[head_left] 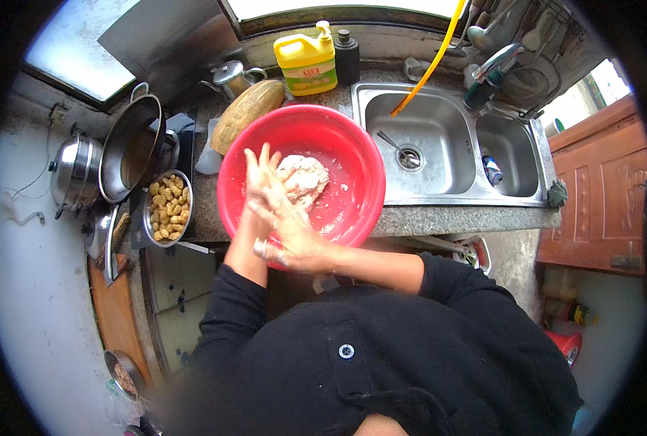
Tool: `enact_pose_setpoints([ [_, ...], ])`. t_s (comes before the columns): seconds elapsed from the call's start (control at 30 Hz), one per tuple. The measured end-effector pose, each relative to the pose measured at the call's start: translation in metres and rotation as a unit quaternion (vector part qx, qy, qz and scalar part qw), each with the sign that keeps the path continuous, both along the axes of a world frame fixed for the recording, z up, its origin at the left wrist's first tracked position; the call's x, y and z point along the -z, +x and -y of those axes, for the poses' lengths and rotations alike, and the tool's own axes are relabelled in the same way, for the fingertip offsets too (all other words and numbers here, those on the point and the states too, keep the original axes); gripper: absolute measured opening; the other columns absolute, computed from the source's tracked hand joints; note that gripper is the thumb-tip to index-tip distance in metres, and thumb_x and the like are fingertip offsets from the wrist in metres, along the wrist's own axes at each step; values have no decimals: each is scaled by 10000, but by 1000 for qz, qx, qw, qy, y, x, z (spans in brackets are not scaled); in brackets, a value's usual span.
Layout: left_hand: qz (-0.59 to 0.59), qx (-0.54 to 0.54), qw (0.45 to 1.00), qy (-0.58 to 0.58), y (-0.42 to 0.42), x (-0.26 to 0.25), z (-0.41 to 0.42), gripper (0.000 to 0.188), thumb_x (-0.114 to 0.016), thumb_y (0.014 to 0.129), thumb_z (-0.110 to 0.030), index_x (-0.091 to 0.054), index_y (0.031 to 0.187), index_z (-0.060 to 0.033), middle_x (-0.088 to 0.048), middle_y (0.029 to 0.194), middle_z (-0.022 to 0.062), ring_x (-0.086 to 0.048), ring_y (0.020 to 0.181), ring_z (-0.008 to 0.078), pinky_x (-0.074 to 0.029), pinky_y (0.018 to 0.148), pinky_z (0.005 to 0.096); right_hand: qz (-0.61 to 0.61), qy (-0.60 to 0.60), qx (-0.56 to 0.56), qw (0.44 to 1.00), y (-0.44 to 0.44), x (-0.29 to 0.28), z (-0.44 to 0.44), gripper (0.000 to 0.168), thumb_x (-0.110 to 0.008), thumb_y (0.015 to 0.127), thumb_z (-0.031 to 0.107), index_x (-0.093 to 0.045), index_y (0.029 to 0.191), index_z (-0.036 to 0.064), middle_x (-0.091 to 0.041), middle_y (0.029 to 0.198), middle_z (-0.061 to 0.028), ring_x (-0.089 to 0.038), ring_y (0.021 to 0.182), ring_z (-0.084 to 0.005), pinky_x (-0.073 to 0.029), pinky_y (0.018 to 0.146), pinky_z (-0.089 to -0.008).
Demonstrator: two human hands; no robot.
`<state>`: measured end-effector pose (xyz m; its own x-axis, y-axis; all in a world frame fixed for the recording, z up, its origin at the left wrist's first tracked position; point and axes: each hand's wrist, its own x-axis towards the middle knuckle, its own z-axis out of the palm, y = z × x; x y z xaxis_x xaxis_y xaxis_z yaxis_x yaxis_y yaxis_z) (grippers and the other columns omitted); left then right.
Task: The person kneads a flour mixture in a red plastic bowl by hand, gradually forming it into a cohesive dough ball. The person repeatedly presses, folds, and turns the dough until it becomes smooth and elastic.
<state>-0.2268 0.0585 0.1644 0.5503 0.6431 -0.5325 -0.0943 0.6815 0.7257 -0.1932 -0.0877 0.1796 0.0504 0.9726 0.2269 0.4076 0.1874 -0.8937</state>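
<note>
A rough lump of pale dough [308,177] lies in a red plastic basin [364,163], with crumbs and floury smears on the basin's inner wall. Over the left part of the basin my left hand [261,177] is raised with its fingers spread, holding nothing. My right hand [296,237] lies across the left palm and wrist, thumb apart and whitened with flour or dough, its fingers slightly blurred. The hands overlap in front of the dough's left side; whether they touch the dough cannot be told.
Right of the basin is a double steel sink [432,139] under a yellow hose [432,60]. Behind stand a large gourd [250,114], a yellow detergent jug [308,68] and a metal teapot [229,73]. To the left are a bowl of brown chunks [168,207] and a wok [132,147].
</note>
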Motion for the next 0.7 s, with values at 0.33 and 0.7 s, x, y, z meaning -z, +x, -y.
enact_pose_setpoints([
  [0.33, -361, 318, 752, 450, 4, 69, -6, 582, -358, 940, -527, -530, 1260, -73, -574, 1206, 186, -547, 1090, 320, -336, 1031, 365, 582, -106, -74, 803, 33, 31, -15, 566, -483, 842, 220, -391, 1361, 14, -293, 1448, -204, -218, 1348, -434, -186, 1034, -664],
  [0.7, -375, 340, 701, 502, 15, -9, 112, 792, -417, 907, -492, -272, 1355, 146, -207, 1449, 326, -141, 1373, 454, -95, 1127, 485, 381, -91, -69, 918, 43, 44, -16, 568, -476, 843, 193, -361, 1368, 11, -334, 1407, -254, -262, 1325, -428, -166, 1104, -537],
])
